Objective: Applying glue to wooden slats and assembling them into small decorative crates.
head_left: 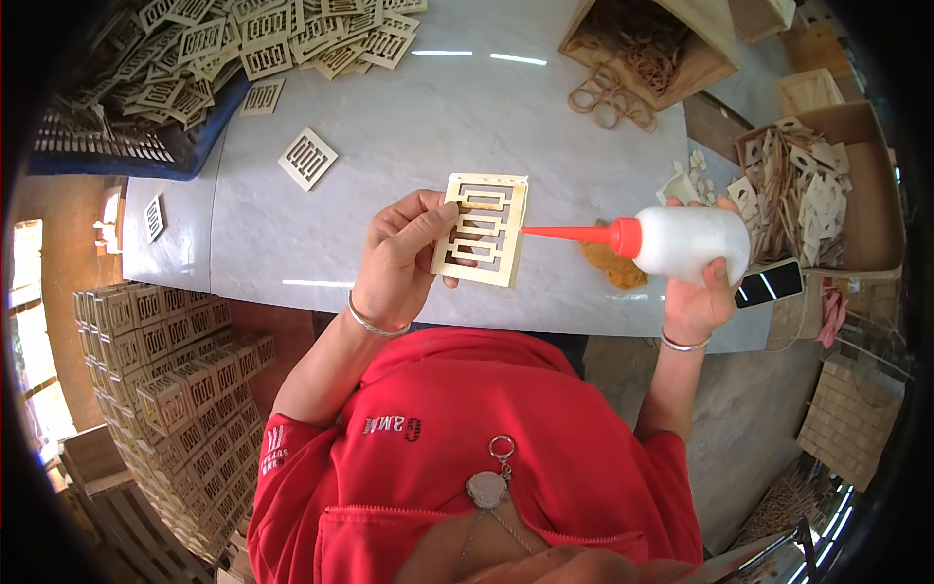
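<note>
My left hand grips a pale wooden lattice panel by its left side, thumb across the front and fingers behind. The panel is cut through with a stepped slot pattern, and a whitish line shows along its top right edge. In my right hand lies a white squeeze bottle with a red cap and a long red nozzle. The bottle is held sideways, and the nozzle tip is at the panel's right edge; I cannot tell if it touches.
Loose lattice panels lie at the left, with a heap spilling from a blue crate. Rubber bands spill from a wooden box. A box of wood pieces and a phone sit right. Stacked lattice boxes stand lower left.
</note>
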Available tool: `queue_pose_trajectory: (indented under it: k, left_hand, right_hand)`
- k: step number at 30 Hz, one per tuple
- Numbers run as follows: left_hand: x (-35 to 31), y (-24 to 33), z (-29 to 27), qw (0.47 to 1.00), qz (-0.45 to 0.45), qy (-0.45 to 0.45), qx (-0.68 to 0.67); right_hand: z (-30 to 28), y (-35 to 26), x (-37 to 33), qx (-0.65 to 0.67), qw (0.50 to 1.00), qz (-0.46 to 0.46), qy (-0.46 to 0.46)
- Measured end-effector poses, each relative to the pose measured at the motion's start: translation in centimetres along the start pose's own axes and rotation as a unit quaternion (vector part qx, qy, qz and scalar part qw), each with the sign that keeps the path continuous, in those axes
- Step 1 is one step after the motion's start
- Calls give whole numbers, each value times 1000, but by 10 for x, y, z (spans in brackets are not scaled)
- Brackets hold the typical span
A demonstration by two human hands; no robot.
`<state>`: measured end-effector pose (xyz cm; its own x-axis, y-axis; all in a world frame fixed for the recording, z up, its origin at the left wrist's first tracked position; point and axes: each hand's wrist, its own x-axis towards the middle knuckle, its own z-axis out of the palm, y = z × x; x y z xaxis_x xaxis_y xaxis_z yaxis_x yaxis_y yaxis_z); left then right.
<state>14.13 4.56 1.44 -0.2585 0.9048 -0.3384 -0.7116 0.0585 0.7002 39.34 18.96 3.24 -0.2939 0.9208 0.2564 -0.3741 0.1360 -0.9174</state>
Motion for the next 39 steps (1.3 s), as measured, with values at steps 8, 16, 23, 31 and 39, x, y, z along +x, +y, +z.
queue_pose_trajectory:
  k: [8,16,23,31,39]
  left_hand:
    - [1,2,0,1000,-5,16,-3]
    - [2,4,-11,1000,8,20,-17]
    - [37,-4,-62,980,63,115,150]
    - [52,16,-134,731,161,200,632]
    - [92,73,-153,470,-29,305,828]
  right_hand:
    - [1,-4,-8,3,999,5,-33]
    - [6,-1,-9,24,997,27,-62]
    - [-19,14,-14,87,993,75,-9]
    - [-25,31,-5,89,990,105,-1]
    - [-16,46,2,80,987,135,29]
